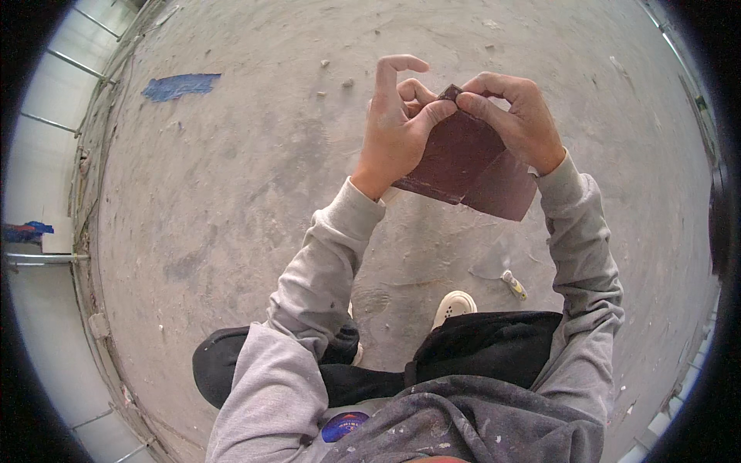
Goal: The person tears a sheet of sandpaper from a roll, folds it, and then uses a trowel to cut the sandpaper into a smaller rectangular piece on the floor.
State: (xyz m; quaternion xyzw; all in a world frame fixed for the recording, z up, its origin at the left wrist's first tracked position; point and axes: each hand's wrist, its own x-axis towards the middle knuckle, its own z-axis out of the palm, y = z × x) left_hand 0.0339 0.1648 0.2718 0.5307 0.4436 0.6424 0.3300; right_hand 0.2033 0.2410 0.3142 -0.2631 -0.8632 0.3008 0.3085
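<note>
You hold a dark reddish-brown sheet of sandpaper (471,166) in front of you, above the floor, near the middle of the view and a little to the right. Its far corner is pinched between both of your hands, and the near part hangs free below them with a fold line across it.

Your left hand (394,127) pinches the far corner with the thumb and bent fingers, while the index finger is lifted and curled above. Your right hand (517,112) grips the same corner from the right side, fingers pressed together on the sheet. The two hands touch each other at that corner.

There is no container in view.

Below you is a grey, dusty concrete floor (255,154) with small stones and stains. A blue patch of paint (179,86) lies on it far to the left. A small white tube with a yellow end (513,284) lies on the floor near your right side, just beside your white shoe (454,305). At the left edge runs a pale wall with metal rails (46,258).

The back side of the sheet is hidden, and your second foot is covered by the grey sleeve.
</note>
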